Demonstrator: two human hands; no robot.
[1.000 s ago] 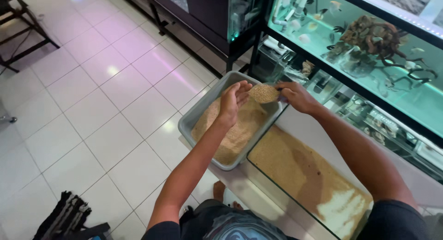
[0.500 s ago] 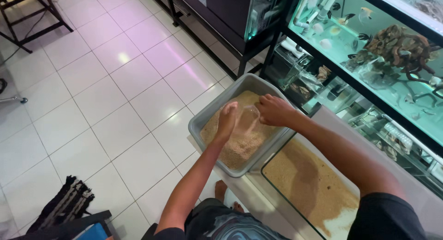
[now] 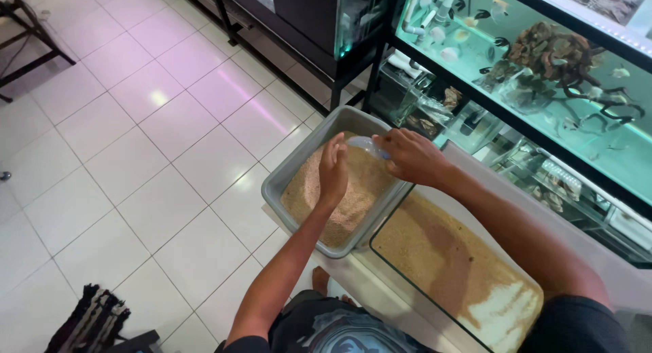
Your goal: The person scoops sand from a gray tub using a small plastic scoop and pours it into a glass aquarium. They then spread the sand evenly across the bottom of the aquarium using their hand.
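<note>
A person's right hand [image 3: 414, 156] grips a pale scoop [image 3: 367, 146] dipped into sand near the grey tub's [image 3: 292, 173] far edge, while the open left hand [image 3: 333, 170] pushes sand toward it, seemingly mid-scoop; lifting it calls for a level hold.

We find open room above the sand in the grey tub [image 3: 285, 183], hemmed by its walls. To its right the glass tank [image 3: 475, 326] lies just beside; beyond, the aquarium stand [image 3: 543, 156] blocks passage.
</note>
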